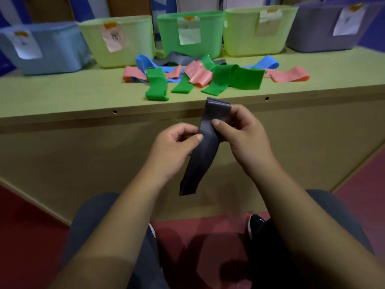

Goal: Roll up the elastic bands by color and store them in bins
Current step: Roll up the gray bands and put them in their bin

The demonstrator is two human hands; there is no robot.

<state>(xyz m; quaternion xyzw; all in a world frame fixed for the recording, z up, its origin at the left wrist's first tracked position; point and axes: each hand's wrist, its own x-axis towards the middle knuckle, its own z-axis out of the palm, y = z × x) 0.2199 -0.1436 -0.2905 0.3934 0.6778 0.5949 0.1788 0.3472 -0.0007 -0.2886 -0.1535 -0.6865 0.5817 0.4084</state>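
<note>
A dark grey elastic band (pixel 203 155) hangs in front of the table edge, its top end folded over. My right hand (pixel 243 134) pinches the folded top with thumb and fingers. My left hand (pixel 177 149) pinches the band's left edge just below. On the table lies a heap of loose bands: green bands (pixel 231 80), pink bands (pixel 289 76), blue bands (pixel 145 62) and another grey band (pixel 177 58). Behind them stand labelled bins: a blue bin (pixel 54 55), a pale green bin (pixel 137 38), a green bin (pixel 210 34), a lime bin (pixel 241 36) and a grey bin (pixel 312 32).
The light wooden table (pixel 62 90) has a front panel reaching down to a red floor (pixel 31 236). My knees and a black shoe (pixel 256 224) show below. The bins stand against a blue wall at the table's back edge.
</note>
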